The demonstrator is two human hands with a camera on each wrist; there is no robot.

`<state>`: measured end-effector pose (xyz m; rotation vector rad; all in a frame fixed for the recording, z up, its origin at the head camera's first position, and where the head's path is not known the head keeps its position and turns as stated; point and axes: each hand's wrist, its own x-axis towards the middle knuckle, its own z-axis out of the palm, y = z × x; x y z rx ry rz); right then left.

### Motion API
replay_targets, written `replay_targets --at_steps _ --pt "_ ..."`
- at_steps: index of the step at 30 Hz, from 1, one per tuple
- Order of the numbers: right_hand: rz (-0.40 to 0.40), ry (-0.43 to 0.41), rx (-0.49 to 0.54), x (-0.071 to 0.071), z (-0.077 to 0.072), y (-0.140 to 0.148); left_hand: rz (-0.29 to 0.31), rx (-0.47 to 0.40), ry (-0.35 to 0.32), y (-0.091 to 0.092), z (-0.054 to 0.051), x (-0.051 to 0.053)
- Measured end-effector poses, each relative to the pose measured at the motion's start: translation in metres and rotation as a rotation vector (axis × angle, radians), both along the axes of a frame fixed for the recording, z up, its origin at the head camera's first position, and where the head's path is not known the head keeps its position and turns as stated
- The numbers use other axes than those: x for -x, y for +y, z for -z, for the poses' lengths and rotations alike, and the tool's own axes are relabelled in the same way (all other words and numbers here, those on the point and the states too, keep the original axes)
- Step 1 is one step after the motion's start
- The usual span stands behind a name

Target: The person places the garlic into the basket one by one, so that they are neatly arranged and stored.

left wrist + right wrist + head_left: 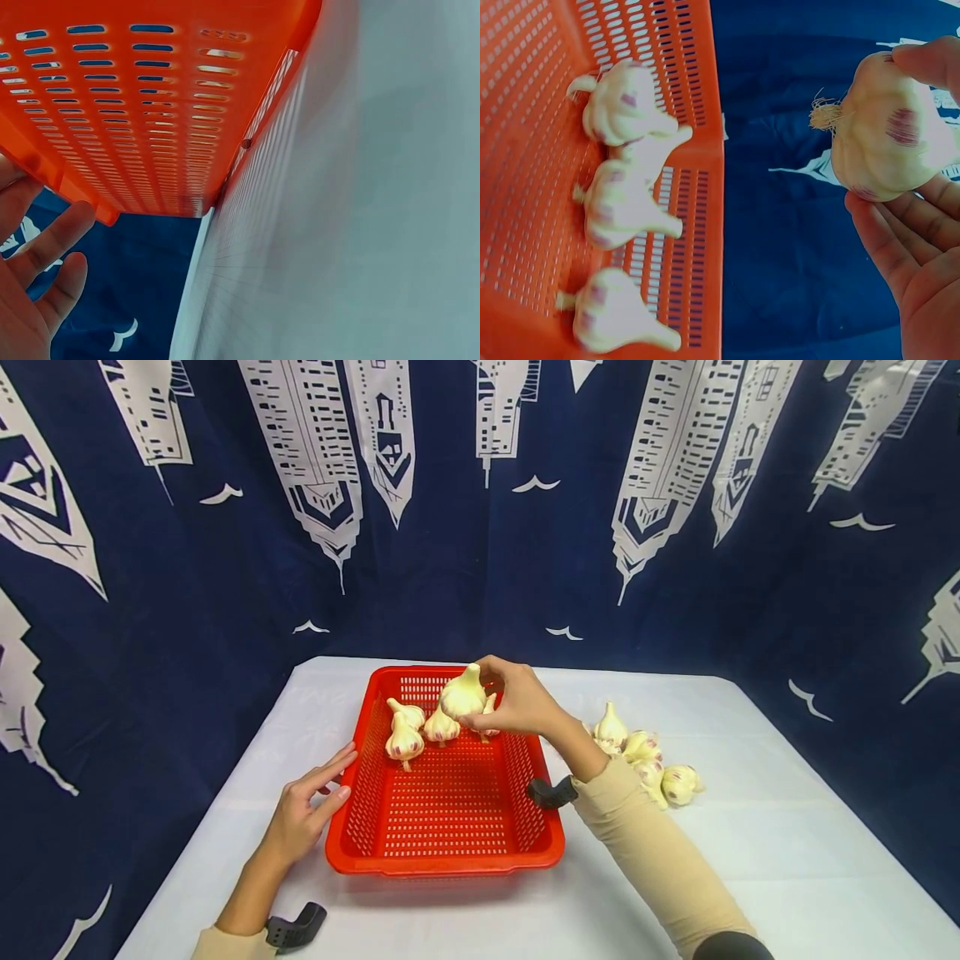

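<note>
Head view: right fingers [495, 665] pinched a garlic bulb [461, 696] over the perforated basket [446, 865], left fingers [327, 771] spread; slackening risked dropping it.

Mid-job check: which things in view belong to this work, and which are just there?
Part of the job:
right hand, holding a garlic bulb
left hand, at the rim
red basket
bulbs in the basket
loose bulbs on the table, probably

Just there:
patterned blue cloth
white table covering
black wristbands
</note>
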<state>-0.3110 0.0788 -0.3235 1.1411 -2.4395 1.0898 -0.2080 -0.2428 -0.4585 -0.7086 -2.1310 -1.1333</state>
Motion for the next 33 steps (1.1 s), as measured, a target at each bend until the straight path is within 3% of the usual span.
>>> replay_targets --at_steps 7,15,24,33 --pt "0.002 -0.033 0.001 0.005 0.001 -0.022 0.010 -0.008 -0.002 0.001 0.000 0.000" --pt "0.023 -0.110 -0.053 0.015 0.020 -0.041 0.009 -0.002 -0.002 0.003 0.000 -0.001" --pt "0.083 -0.228 -0.161 0.025 0.039 -0.051 0.004 0.005 -0.013 0.002 -0.003 -0.002" --pt "0.047 -0.256 -0.340 0.029 0.052 -0.052 0.004 0.006 -0.011 0.002 -0.005 -0.003"
